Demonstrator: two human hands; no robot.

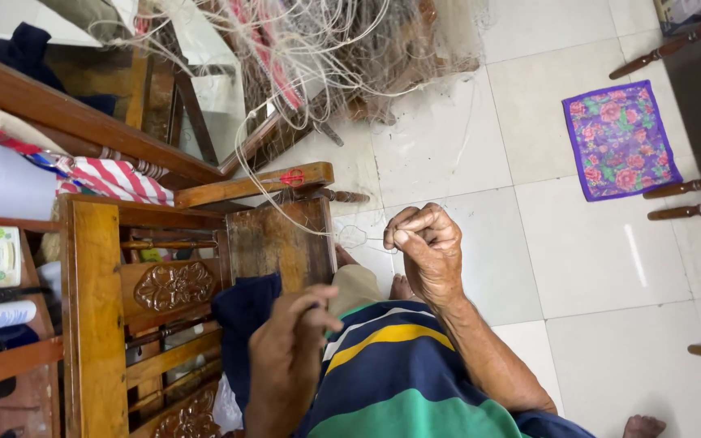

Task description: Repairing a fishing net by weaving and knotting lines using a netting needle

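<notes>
Just right hand [427, 247] pinching twine [353, 237]

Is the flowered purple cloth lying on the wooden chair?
No, the purple cloth lies flat on the white tiled floor, well to the right of the wooden chair.

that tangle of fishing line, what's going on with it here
A person sits on a tiled floor beside a carved wooden chair. The right hand pinches a thin line with a small loop in it, running up to the heap of netting draped over the furniture. The left hand is lower, fingers closed near the lap; what it grips is too small to tell. A purple flowered cloth lies flat on the tiles.
</notes>
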